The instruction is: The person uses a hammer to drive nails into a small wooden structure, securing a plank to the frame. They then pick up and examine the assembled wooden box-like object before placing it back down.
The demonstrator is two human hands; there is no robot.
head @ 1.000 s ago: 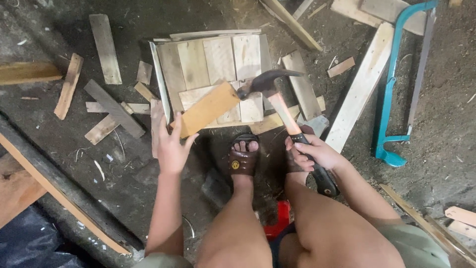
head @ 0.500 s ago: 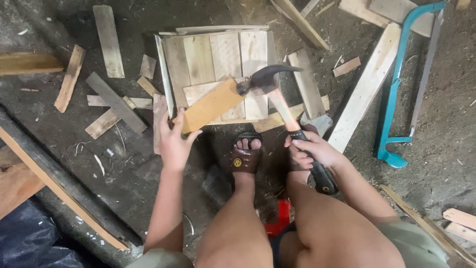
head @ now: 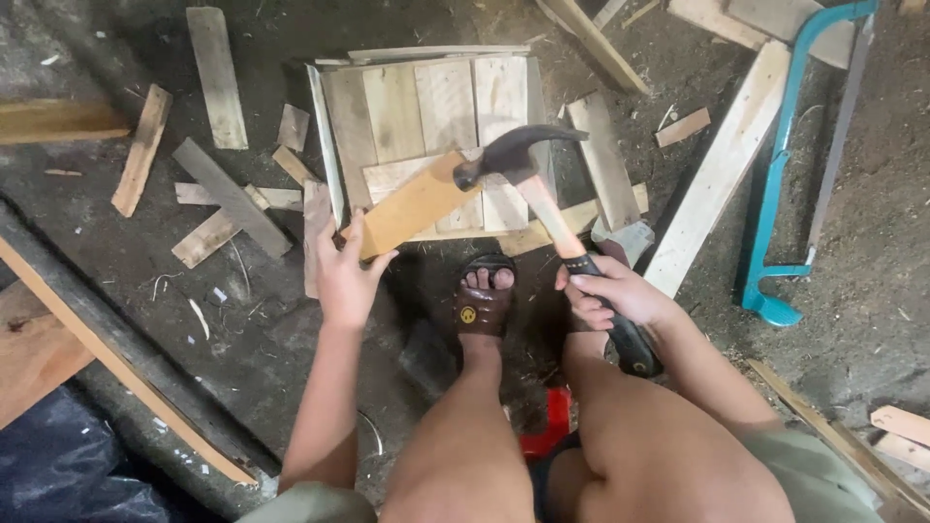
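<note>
My left hand [head: 344,276] pinches 1 yellowish slat [head: 412,206] tilted over the panel [head: 426,107] | right hand [head: 610,295] fully clenched on hammer [head: 542,194], head at slat's far end | slat not yet fixed flat.

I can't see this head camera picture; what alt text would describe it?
Seen from above, a seated person's left hand steadies a short wooden slat while the right hand holds a claw hammer with its head at the slat's far end, over a small slatted wooden panel. Wood scraps lie on the dark floor, and a blue bow saw lies at right.
</note>
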